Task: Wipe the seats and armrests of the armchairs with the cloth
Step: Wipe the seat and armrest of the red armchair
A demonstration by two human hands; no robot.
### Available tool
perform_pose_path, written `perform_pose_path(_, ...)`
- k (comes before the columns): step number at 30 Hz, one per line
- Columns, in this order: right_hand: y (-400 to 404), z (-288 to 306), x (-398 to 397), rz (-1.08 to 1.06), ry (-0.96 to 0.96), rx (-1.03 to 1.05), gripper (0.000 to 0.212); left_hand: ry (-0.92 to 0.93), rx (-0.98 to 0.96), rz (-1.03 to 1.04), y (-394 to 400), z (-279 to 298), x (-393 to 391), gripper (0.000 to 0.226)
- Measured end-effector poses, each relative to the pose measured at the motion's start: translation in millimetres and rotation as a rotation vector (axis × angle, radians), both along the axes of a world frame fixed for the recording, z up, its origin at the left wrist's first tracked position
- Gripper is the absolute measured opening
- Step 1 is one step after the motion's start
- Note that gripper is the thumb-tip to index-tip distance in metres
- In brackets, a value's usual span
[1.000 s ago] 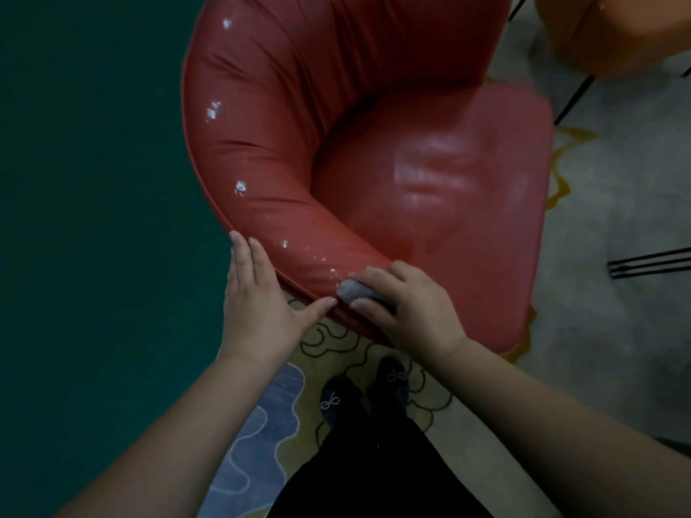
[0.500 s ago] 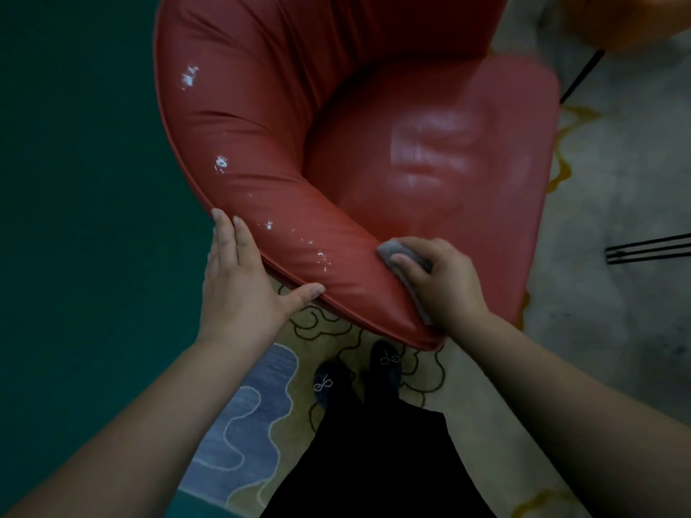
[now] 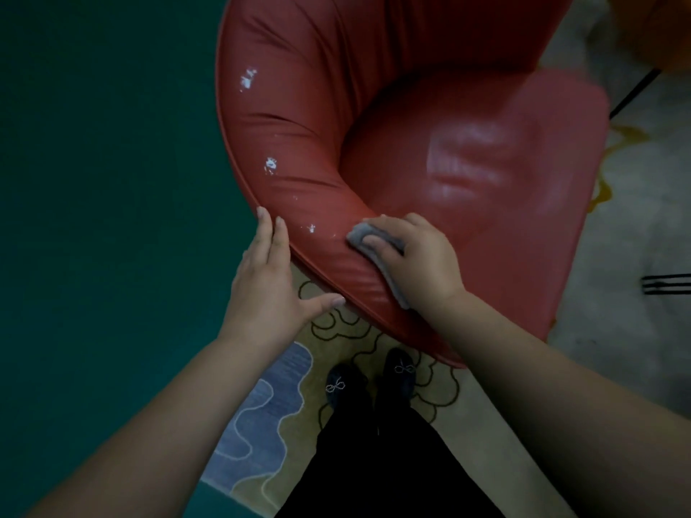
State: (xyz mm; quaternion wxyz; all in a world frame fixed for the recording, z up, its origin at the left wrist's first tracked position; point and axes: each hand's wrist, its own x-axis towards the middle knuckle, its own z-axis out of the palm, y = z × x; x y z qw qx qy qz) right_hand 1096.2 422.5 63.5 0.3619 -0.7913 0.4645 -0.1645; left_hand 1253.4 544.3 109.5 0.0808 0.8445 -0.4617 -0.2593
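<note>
A red leather-look armchair [image 3: 430, 151] fills the upper centre of the frame, its curved armrest [image 3: 299, 203] sweeping from the top down to the lower centre; white scuffs [image 3: 270, 165] dot the worn upholstery, and the seat cushion [image 3: 486, 173] shows a pale sheen. The right hand [image 3: 418, 256] presses a grey cloth [image 3: 377, 252] onto the near armrest at centre frame, fingers curled over it. The left hand [image 3: 265, 282] lies with straight fingers against the armrest's outer edge, thumb spread toward the piping — it holds nothing. The floor at left is dark teal carpet [image 3: 104, 218]; below the chair lies a patterned rug [image 3: 269, 424] in beige and blue swirls, where two black shoes [image 3: 370, 379] with small bows stand. At upper right sits an orange seat [image 3: 658, 28] — only partly in view — above pale carpet [image 3: 628, 330].
</note>
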Motion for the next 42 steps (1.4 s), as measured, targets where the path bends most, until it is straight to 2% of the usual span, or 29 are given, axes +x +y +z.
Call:
perform_pose_path(2,-2.2,3.5,7.1,-0.092,-0.051,0.036,0.034,0.014,-0.023,0.032,0.5,-0.4,0.9,0.128)
perform_pose_path(3,1.0,7.6,13.0,-0.071,-0.090,0.021,0.035,0.016,-0.040,0.054,-0.5,-1.3,1.6,0.126)
perform_pose_path(6,16.9,13.0,28.7,0.217,-0.092,-0.099,0.038,0.028,-0.078,0.119,-5.2,-4.9,7.1,0.125)
perform_pose_path(7,14.7,11.0,29.8,0.248,-0.075,-0.117,0.037,0.038,-0.080,0.127,-6.1,-5.5,9.7,0.126)
perform_pose_path(12,-28.1,-6.7,6.4,-0.042,-0.016,0.046,0.032,0.067,-0.080,0.125,-7.4,-6.7,20.6,0.132)
perform_pose_path(14,-27.4,-0.2,13.7,-0.058,-0.100,0.058,0.034,0.075,-0.085,0.122,-9.5,-7.2,23.1,0.134)
perform_pose_path(16,-13.3,12.0,34.5,0.049,-0.198,0.018,0.038,0.080,-0.094,0.115,-11.0,-9.1,24.7,0.135)
perform_pose_path(19,0.6,13.2,57.5,0.248,-0.118,-0.111,0.040,0.096,-0.120,0.100,-9.6,-11.8,27.4,0.135)
perform_pose_path(20,-5.3,9.6,57.8,0.209,-0.070,-0.106,0.038,0.103,-0.130,0.094,-9.1,-12.2,29.3,0.134)
perform_pose_path(23,-35.5,-4.4,41.4,-0.078,0.056,0.020,0.035,0.153,-0.154,0.079,-11.0,-11.4,41.3,0.135)
perform_pose_path(25,-42.2,-4.7,41.8,-0.202,0.003,0.087,0.035,0.191,-0.167,0.090,-15.6,-9.9,53.2,0.135)
perform_pose_path(27,-30.1,8.1,61.4,-0.147,-0.113,0.081,0.037,0.199,-0.182,0.096,-22.3,-10.2,67.1,0.133)
perform_pose_path(29,-10.8,15.2,81.6,0.044,-0.105,0.027,0.042,0.194,-0.178,0.080,-30.6,-9.6,82.1,0.132)
perform_pose_path(30,-8.1,12.6,86.4,0.061,-0.068,0.006,0.042,0.191,-0.171,0.062,-35.3,-8.7,90.1,0.131)
perform_pose_path(33,-22.4,5.1,82.5,-0.233,-0.023,0.097,0.036,0.184,-0.157,-0.004,-47.2,-4.9,115.4,0.131)
perform_pose_path(36,-24.9,8.8,93.6,-0.325,-0.083,0.112,0.034,0.178,-0.147,-0.065,-55.5,-2.6,136.3,0.132)
perform_pose_path(39,-12.9,27.4,136.7,-0.245,-0.204,0.016,0.037,0.162,-0.144,-0.111,-62.4,-3.6,148.2,0.132)
perform_pose_path(42,-6.9,29.7,164.3,-0.051,-0.025,-0.114,0.041,0.159,-0.139,-0.152,-65.3,-5.3,154.8,0.133)
